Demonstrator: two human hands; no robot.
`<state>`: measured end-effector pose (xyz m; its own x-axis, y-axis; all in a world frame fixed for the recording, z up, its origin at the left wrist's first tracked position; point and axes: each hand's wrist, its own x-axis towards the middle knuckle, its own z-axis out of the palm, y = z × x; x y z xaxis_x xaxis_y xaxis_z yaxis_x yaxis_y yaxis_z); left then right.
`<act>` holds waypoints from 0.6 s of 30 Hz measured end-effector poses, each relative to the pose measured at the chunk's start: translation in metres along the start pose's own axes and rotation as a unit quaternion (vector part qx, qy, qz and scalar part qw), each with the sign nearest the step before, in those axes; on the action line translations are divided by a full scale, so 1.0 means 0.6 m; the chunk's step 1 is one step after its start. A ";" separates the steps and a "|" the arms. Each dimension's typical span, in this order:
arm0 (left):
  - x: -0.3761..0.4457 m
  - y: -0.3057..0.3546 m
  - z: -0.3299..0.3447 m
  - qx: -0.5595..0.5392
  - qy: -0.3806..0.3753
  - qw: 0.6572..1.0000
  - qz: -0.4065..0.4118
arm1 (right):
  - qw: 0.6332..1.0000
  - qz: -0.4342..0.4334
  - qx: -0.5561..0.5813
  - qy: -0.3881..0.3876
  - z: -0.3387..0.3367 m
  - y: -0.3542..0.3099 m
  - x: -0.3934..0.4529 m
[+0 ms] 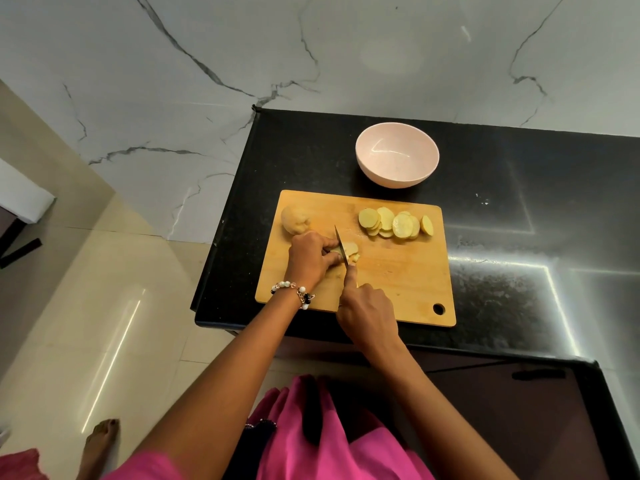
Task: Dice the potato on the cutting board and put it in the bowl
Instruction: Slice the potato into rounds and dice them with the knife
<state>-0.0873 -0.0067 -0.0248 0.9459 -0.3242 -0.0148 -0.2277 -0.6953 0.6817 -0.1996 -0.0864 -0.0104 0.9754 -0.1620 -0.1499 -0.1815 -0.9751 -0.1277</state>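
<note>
A wooden cutting board (398, 271) lies on the black counter. My left hand (310, 258) pinches a small stack of potato slices (351, 251) near the board's middle left. My right hand (367, 315) grips a knife (342, 249) by its handle, and the blade stands in the slices right beside my left fingers. A pile of round potato slices (394, 222) lies at the board's far right. An uncut piece of potato (294, 219) sits at the far left corner. Beyond the board stands an empty pink bowl (397, 159).
The black counter (519, 237) ends just left of the board and close behind its near edge. A marble wall rises behind the bowl. Cream floor tiles lie to the left, with a bare foot (100, 441) on them.
</note>
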 end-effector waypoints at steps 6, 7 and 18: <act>-0.004 -0.006 0.006 0.003 0.009 1.000 0.001 | 0.999 0.004 0.019 -0.043 -0.001 0.016 -0.069; -0.005 -0.006 0.006 0.002 0.009 1.000 -0.001 | 0.999 0.012 0.033 -0.041 -0.009 0.021 -0.070; -0.006 -0.003 -0.001 0.016 0.012 0.999 -0.025 | 0.997 0.028 0.077 -0.012 -0.032 0.011 -0.011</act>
<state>-0.0900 -0.0037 -0.0257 0.9614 -0.2733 -0.0314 -0.1861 -0.7302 0.6574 -0.2050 -0.0948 0.0085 0.9601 -0.2110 -0.1836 -0.2552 -0.9294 -0.2666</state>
